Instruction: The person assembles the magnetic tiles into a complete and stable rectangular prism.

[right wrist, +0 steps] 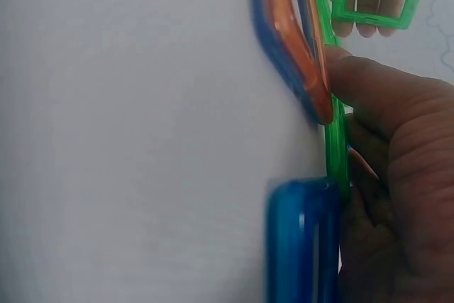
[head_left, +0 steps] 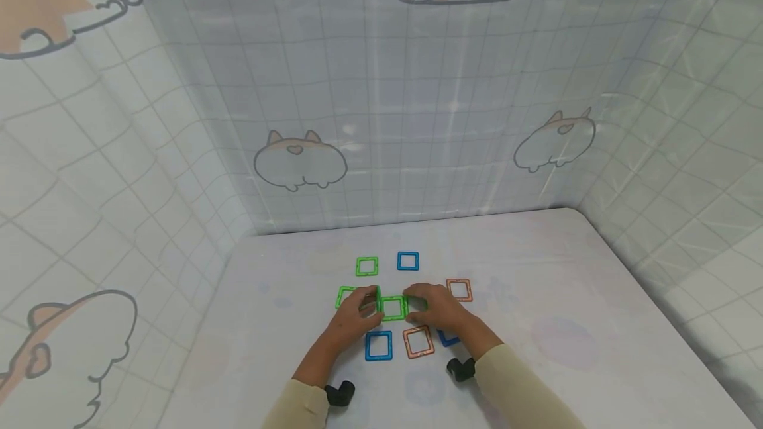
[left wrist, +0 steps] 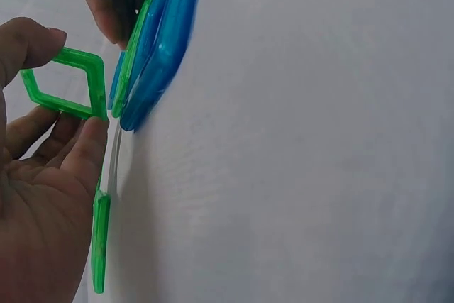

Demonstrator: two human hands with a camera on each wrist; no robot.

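Edge near edge, pinching the upright green tile (head_left: 378, 299) in the left hand (head_left: 353, 318) with fingers parted its width, just left of the flat green tile (head_left: 394, 318), while gripping that one's right side with the curled right hand (head_left: 442, 308).

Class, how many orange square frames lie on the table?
2: the far orange frame, just beyond the right hand; the near orange frame, between two blue frames. Others may be hidden beneath that hand.
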